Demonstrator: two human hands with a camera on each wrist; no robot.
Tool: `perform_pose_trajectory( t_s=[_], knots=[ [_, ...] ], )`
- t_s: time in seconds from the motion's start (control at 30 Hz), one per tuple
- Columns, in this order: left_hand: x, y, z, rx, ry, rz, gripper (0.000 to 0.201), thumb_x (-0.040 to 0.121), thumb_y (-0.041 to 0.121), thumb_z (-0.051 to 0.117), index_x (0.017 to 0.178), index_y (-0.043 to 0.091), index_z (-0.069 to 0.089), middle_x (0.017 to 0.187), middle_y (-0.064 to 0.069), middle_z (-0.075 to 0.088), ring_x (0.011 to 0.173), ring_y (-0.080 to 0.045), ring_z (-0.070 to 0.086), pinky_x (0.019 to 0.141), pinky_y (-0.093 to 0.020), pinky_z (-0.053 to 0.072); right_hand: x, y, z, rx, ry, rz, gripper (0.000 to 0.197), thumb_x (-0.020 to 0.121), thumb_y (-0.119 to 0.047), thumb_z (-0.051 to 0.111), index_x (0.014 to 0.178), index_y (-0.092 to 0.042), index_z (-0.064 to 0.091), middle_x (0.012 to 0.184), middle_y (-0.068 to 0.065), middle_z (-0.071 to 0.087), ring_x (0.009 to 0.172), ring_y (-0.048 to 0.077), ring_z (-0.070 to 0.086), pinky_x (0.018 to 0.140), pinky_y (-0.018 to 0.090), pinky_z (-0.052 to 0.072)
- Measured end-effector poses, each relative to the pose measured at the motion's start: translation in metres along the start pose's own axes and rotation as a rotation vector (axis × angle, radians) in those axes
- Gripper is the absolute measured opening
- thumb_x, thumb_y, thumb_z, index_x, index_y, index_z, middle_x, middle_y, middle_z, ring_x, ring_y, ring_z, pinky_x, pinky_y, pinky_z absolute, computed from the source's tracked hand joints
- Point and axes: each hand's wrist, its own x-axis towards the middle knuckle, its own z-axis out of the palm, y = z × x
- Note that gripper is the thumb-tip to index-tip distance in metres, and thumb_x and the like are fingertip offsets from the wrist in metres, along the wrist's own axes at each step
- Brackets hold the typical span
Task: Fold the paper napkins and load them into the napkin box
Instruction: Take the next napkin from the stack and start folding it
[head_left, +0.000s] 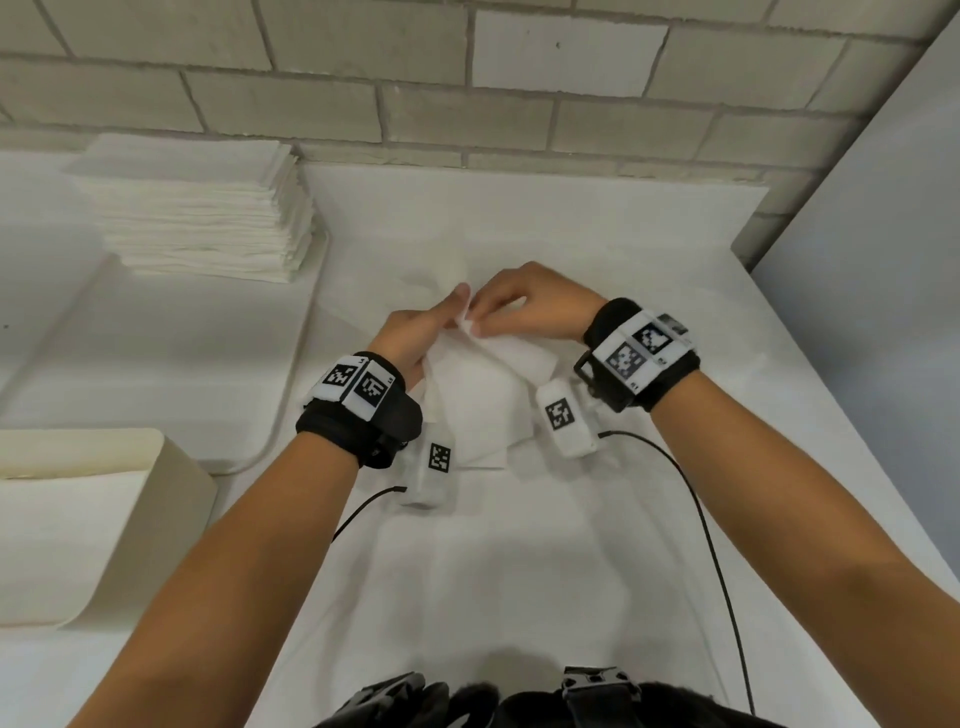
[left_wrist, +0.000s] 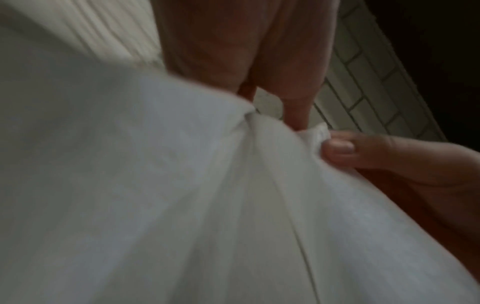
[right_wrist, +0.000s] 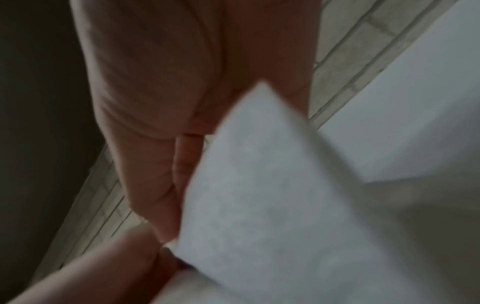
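- Broadly, the table (head_left: 519, 571) carries everything: a tall stack of napkins (head_left: 197, 208) at the far left, the cream napkin box (head_left: 93, 519) at the near left, and one loose napkin (head_left: 483, 395) in the middle, between the two hands.
- That napkin is lifted off the table at its far edge, while its near part hangs down and lies rumpled on the cloth between the wrists. It is well apart from the napkin box and not yet folded flat.
- The left hand (head_left: 415, 332) comes in from the left and pinches the raised far edge; its fingers (left_wrist: 296, 115) are narrow and closed on the paper.
- The right hand (head_left: 530, 306) meets it from the right, just beside it, with its thumb (left_wrist: 337, 150) pressed on a bunched corner, so it too holds the napkin in a pinch.
- The step in hand looks like separating or matching the layers at that far edge before a fold. To do it well, I judge the two pinches should draw gently apart to pull the sheet taut, then bring edge to edge squarely before pressing a crease on the table.
- Thin paper tears and skews easily, so a light grip and even tension would serve best.
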Motion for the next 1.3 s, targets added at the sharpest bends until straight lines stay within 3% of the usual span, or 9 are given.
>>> perform_pose_trajectory(
  t_s=[0.17,0.27,0.33,0.47,0.7,0.87,1.0,1.2,1.3],
  knots=[
    [-0.007,0.002,-0.003,-0.093,-0.076,0.005,0.072,0.074,0.05,0.072,0.12,-0.003,0.057,0.111,-0.015,0.068,0.1,-0.025,0.068,0.091,-0.035,0.052,-0.005,0.003,0.018,0.019,-0.059,-0.053,0.02,0.085,-0.02,0.068,0.1,-0.008,0.072,0.106,-0.002,0.057,0.113,0.011,0.05,0.087,0.003,0.031],
    [-0.01,0.0,-0.005,-0.077,-0.005,0.05,0.048,0.086,0.025,0.066,0.123,-0.004,0.055,0.116,-0.017,0.065,0.103,-0.027,0.065,0.093,-0.038,0.051,-0.003,0.004,0.02,0.098,0.016,-0.064,0.034,0.089,-0.029,0.061,0.102,0.001,0.07,0.106,0.014,0.061,0.1,0.021,0.056,0.089,0.021,0.041],
    [-0.01,-0.001,-0.009,-0.118,0.016,0.061,0.039,0.091,0.014,0.059,0.126,-0.002,0.053,0.121,-0.016,0.063,0.108,-0.028,0.062,0.099,-0.04,0.047,0.007,0.013,0.015,0.11,0.22,-0.013,0.037,0.087,-0.043,0.06,0.106,-0.013,0.07,0.114,0.01,0.062,0.099,0.012,0.056,0.09,0.023,0.041],
    [-0.014,0.006,-0.015,-0.156,-0.041,0.099,0.041,0.094,0.024,0.054,0.13,0.003,0.05,0.124,-0.011,0.061,0.113,-0.025,0.06,0.104,-0.041,0.042,0.012,0.02,0.001,0.39,0.175,0.223,0.041,0.089,-0.038,0.059,0.126,-0.019,0.054,0.121,0.001,0.057,0.114,0.014,0.054,0.09,0.03,0.049],
    [-0.014,0.017,-0.027,-0.161,0.04,0.165,0.047,0.094,0.051,0.041,0.115,0.013,0.057,0.122,-0.005,0.063,0.113,-0.018,0.06,0.107,-0.037,0.04,0.01,0.009,0.008,0.558,0.256,0.101,0.003,0.086,-0.009,0.065,0.087,-0.012,0.066,0.087,0.003,0.066,0.076,0.014,0.062,0.074,0.026,0.055],
    [-0.013,0.018,-0.036,-0.19,0.065,0.195,0.036,0.095,0.049,0.04,0.097,0.021,0.061,0.107,0.002,0.068,0.104,-0.014,0.063,0.099,-0.032,0.045,0.007,0.008,-0.003,0.522,0.375,0.151,0.006,0.085,-0.015,0.066,0.079,-0.016,0.065,0.082,-0.001,0.063,0.074,0.012,0.059,0.068,0.027,0.052],
    [-0.013,0.022,-0.048,-0.191,0.084,0.215,0.036,0.097,0.034,0.047,0.123,0.009,0.053,0.105,0.0,0.066,0.099,-0.015,0.064,0.09,-0.03,0.05,0.003,0.008,-0.024,0.468,0.584,0.158,0.017,0.087,-0.012,0.06,0.075,-0.022,0.056,0.074,-0.004,0.055,0.062,0.007,0.05,0.05,0.016,0.04],
    [-0.017,0.04,-0.055,-0.102,0.096,0.242,0.04,0.092,0.025,0.058,0.126,0.004,0.053,0.119,-0.009,0.062,0.107,-0.023,0.061,0.098,-0.036,0.046,-0.009,-0.011,-0.054,0.333,0.723,-0.013,0.036,0.083,-0.005,0.054,0.113,-0.024,0.054,0.074,-0.005,0.054,0.069,0.007,0.053,0.066,0.019,0.045],
    [-0.023,0.048,-0.058,-0.097,0.068,0.289,0.032,0.089,0.026,0.062,0.116,0.009,0.06,0.111,-0.005,0.066,0.1,-0.019,0.065,0.09,-0.033,0.05,-0.017,-0.018,-0.061,0.065,0.783,-0.033,0.036,0.086,-0.002,0.044,0.112,-0.022,0.06,0.087,-0.008,0.055,0.068,0.001,0.047,0.064,0.016,0.042]
  ],
)
